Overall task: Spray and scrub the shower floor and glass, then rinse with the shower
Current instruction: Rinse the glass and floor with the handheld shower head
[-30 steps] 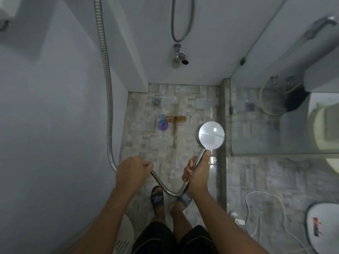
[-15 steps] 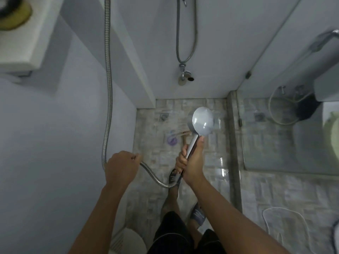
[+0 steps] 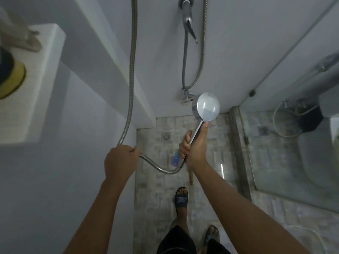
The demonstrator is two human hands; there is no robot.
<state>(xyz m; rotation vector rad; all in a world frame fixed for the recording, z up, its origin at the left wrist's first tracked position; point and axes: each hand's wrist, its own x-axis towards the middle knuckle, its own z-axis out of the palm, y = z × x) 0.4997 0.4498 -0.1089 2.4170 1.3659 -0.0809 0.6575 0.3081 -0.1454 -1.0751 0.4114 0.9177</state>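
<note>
1. While the right hand [image 3: 195, 147] is closed round its chrome handle, the shower head [image 3: 206, 106] stands just above that fist, face turned toward the camera, no water visible.
2. Long axis of the shower head: handle low and nearer the person, round head high and farther off, tipped a little to the right, toward the back wall.
3. Left hand [image 3: 120, 162]: closed on the metal hose [image 3: 132, 70], to the left of the shower head and slightly lower; the hose climbs the wall above this fist and sags in a loop across to the foot of the handle.
4. Nearer hand: the right one, already on the handle; the left only manages slack.
5. Shower floor [image 3: 207, 189]: stone-patterned tile, below and beyond the shower head; floor drain [image 3: 166, 136] lower-left of it.
6. Glass panel [image 3: 286, 147]: to the right of the shower head, well apart.
7. Scrub brush [image 3: 191, 176] with wooden handle, and a purple item [image 3: 174, 160], on the floor below the shower head, partly hidden by the right forearm.
8. Judgement: the rinse stage; the head probably needs tipping face-down or toward the glass, with the left hand feeding hose.
</note>
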